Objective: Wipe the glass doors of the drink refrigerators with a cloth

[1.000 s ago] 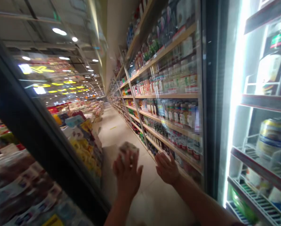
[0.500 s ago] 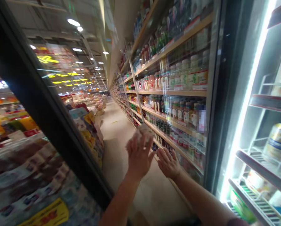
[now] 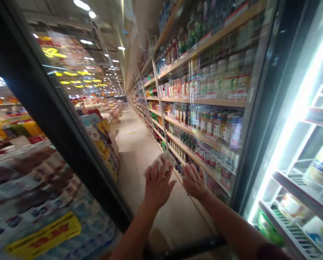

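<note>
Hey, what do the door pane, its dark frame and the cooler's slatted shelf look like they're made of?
Door pane: clear, glossy glass or possibly plastic; it's see-through with reflections.
Dark frame: perhaps painted metal, smooth with a faint sheen.
Slatted shelf: likely pale coated wire, judging by its thin, even bars.

Nothing legible — the yellow sign's (image 3: 44, 234) red print is blurred.

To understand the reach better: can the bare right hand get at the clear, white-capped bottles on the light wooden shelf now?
Probably not: a clear glass panel with a black frame appears to stand between the bare right hand and the white-capped bottles.
</note>
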The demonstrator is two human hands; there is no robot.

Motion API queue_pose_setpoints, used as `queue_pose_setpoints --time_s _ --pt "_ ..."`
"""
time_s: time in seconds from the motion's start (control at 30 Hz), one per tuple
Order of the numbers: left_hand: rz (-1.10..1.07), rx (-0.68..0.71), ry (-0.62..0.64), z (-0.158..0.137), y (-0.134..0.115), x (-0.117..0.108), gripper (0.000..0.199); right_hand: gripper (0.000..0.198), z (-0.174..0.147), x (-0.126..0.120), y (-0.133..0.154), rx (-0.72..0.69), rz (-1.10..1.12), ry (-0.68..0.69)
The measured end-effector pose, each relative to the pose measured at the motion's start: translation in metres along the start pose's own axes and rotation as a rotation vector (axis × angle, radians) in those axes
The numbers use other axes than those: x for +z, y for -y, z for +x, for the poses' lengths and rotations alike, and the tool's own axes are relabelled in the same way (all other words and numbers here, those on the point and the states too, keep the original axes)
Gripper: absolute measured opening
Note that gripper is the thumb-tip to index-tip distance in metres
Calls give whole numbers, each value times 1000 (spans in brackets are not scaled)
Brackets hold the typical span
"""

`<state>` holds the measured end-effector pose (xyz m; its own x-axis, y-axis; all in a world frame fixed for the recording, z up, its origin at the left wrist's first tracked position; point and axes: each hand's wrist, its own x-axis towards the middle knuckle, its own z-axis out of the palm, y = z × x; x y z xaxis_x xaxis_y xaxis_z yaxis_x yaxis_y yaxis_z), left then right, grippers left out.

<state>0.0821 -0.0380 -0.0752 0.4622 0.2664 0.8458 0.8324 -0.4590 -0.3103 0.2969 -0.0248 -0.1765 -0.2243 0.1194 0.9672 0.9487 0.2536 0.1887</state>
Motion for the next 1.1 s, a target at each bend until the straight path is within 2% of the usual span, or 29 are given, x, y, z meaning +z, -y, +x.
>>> queue_pose_setpoints --time_s 0.07,0.1,0.23,0.3,0.33,0.4,0.47,0.53,0.6,0.67,0.73,0.8,0.83,0.9,1.0,1.07,1.1 --pt "-11 116 60 -12 3 -2 45 57 -1 0 -1 1 -3 13" --pt "3 106 51 -7 15 -8 44 58 -2 -1 -1 2 -4 17" --pt "71 -183 -107 39 82 -44 57 64 -3 -2 -2 5 1 15" --pt "76 -284 -142 31 91 -45 61 66 -3 -2 -2 5 7 15" --pt "80 -305 -142 13 85 -40 62 67 -3 -3 -2 6 11 15" --pt "93 -302 -117 -43 57 -20 62 68 -2 -5 -2 9 15 17" --pt "92 -238 8 -102 25 1 58 67 -2 -6 -2 10 17 10" --pt "66 -139 97 -133 12 11 50 66 -1 -8 -1 7 18 1" --pt "63 -127 94 -121 24 5 43 66 -1 -9 -1 5 17 -9" --pt "71 -206 23 -75 52 -13 45 66 -1 -10 -1 6 12 -13" --pt "63 -363 -79 -23 76 -32 57 65 -2 -9 -2 4 5 -12" --pt "63 -431 -129 7 77 -40 63 63 -4 -9 -3 1 -3 1" --pt "68 -432 -133 9 67 -38 64 62 -5 -9 -3 0 -7 8" --pt "72 -353 -76 -9 33 -25 59 60 -7 -9 -4 2 -15 21" --pt "-2 -42 88 -56 -16 -2 45 59 -8 -11 -4 6 -19 39" --pt "-31 68 135 -66 -19 0 41 59 -7 -13 -4 4 -14 41" --pt "-20 44 118 -60 -10 -4 41 59 -7 -14 -4 2 -10 39"
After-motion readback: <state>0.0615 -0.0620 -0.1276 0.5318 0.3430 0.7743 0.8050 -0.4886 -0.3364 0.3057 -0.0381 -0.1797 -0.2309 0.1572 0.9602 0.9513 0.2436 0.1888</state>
